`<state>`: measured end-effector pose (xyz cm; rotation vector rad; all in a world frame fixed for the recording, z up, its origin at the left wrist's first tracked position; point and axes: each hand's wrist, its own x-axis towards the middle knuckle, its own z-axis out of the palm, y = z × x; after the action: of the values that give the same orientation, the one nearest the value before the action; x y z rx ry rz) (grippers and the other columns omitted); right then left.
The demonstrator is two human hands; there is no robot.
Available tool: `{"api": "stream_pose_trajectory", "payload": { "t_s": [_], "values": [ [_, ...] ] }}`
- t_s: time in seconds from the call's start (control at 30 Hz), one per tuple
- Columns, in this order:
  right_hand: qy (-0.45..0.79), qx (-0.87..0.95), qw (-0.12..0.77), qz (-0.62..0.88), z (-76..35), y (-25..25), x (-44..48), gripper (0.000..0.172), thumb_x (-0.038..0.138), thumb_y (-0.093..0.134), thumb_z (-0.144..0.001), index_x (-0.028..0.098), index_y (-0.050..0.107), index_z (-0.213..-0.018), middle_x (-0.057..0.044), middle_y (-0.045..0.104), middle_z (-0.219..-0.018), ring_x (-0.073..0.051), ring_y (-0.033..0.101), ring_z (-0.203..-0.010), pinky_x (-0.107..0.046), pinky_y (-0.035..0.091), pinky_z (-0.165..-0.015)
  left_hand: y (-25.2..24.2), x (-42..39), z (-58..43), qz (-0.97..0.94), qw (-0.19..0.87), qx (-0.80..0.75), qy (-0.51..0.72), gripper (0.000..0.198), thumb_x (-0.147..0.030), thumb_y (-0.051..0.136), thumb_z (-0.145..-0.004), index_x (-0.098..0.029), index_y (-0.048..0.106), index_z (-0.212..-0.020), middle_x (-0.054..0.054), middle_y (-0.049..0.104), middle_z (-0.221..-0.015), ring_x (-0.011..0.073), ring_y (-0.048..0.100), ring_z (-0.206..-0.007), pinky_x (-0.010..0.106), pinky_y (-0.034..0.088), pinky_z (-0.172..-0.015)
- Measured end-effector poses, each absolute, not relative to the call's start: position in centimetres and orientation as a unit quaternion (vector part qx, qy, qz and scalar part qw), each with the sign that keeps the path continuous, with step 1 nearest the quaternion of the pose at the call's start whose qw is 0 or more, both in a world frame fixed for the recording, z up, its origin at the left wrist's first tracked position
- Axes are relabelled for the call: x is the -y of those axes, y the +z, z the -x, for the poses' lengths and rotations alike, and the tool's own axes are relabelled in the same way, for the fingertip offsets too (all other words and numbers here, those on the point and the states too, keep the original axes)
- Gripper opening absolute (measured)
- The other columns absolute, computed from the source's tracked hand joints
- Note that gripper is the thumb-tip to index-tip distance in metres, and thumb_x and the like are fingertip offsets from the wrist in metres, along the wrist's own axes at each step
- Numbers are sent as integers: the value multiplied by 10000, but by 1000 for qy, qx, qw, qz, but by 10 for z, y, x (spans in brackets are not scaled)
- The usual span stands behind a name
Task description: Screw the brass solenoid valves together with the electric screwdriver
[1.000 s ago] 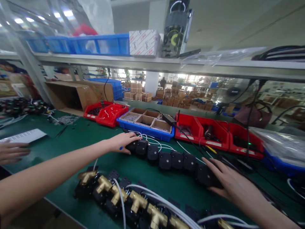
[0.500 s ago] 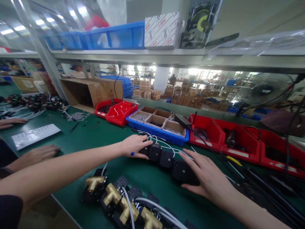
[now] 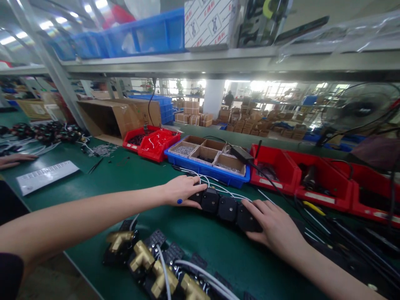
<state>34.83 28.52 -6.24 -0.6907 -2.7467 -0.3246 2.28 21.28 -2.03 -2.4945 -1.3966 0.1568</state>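
Observation:
A slightly curved row of square black housings (image 3: pixel 227 208) lies on the green bench, with thin white cables behind it. My left hand (image 3: pixel 184 191) is closed around the housing at the row's left end, thumb in front and fingers on top. At the other end, my right hand (image 3: pixel 278 225) grips a black housing (image 3: pixel 246 218) between thumb and fingers, close beside its neighbour. My palm partly covers it. Nearer to me lie several brass valve bodies (image 3: pixel 142 255) on black bases, with grey cables looping over them.
Behind the row stands a blue tray (image 3: pixel 206 170) divided into cardboard compartments of small parts. Red bins (image 3: pixel 275 166) flank it at right, more red bins (image 3: pixel 159 143) at left. A white panel (image 3: pixel 46 177) and another person's hand (image 3: pixel 18 159) are at far left. Black cables and tools lie right.
My right hand has brought its housing up into line with the row. The left hand keeps its hold. The view has tilted down a little.

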Motion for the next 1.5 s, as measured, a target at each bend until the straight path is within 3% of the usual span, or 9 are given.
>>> {"api": "stream_pose_trajectory", "payload": {
  "t_s": [0.6,0.7,0.8,0.9,1.0,1.17,1.33,1.43,1.5],
  "values": [
    [-84,955,119,260,-415,-53,-303,748,225,805,-702,163,487,-1377,-131,579,-1159,-290,572,-986,-481,556,-864,-23,-227,-98,866,104,488,19,689,-656,553,-875,-181,474,-1368,151,590,-1136,309,649,-959,372,518,-756],
    [-70,957,110,258,-426,-33,-295,730,320,765,-790,233,419,-1427,-93,531,-1294,-259,542,-1144,-438,511,-1013,-19,-223,-93,868,95,487,3,739,-612,576,-887,-185,389,-1461,154,591,-1210,313,633,-1056,388,513,-851],
    [-69,939,137,309,-458,-10,-285,545,404,581,-942,273,386,-1435,-61,483,-1367,-215,495,-1245,-401,466,-1088,-8,-208,-79,856,87,509,-37,684,-552,538,-934,-207,352,-1495,149,548,-1352,316,564,-1199,425,457,-994],
    [-70,907,161,383,-503,5,-274,440,460,457,-997,231,448,-1372,-81,539,-1285,-200,557,-1175,-370,524,-1012,2,-183,-60,838,71,534,-83,608,-568,464,-958,-220,434,-1455,135,548,-1379,317,545,-1225,443,434,-1035],
    [-67,898,128,416,-536,6,-260,446,486,569,-937,223,527,-1295,-75,580,-1210,-195,617,-1085,-330,570,-916,4,-153,-43,814,43,564,-130,569,-575,454,-953,-271,462,-1434,99,567,-1368,293,559,-1220,423,453,-1028],
    [-115,888,52,443,-535,-12,-238,780,383,823,-722,268,475,-1411,-118,476,-1374,-303,598,-1116,-457,557,-878,0,-114,-30,769,32,608,-194,461,-524,473,-961,-318,512,-1372,37,588,-1357,254,565,-1236,451,465,-1043],
    [-174,872,26,457,-527,-31,-241,591,235,771,-747,205,583,-1306,-136,554,-1213,-318,593,-1046,-476,518,-870,-9,-82,-12,725,20,645,-242,448,-562,509,-931,-463,483,-1367,-70,581,-1362,263,559,-1258,499,456,-1070],
    [-189,873,26,450,-539,-37,-251,619,168,744,-724,212,574,-1318,-110,572,-1171,-293,605,-987,-441,538,-831,-18,-61,5,705,16,661,-258,437,-578,514,-921,-556,447,-1353,-117,576,-1333,276,583,-1207,528,459,-1051],
    [-193,875,42,442,-549,-40,-260,626,149,724,-708,206,577,-1314,-108,585,-1144,-288,625,-928,-434,558,-784,-21,-46,11,693,21,671,-262,411,-559,502,-931,-544,463,-1340,-96,588,-1299,268,606,-1157,501,487,-1018]
  ]
}}
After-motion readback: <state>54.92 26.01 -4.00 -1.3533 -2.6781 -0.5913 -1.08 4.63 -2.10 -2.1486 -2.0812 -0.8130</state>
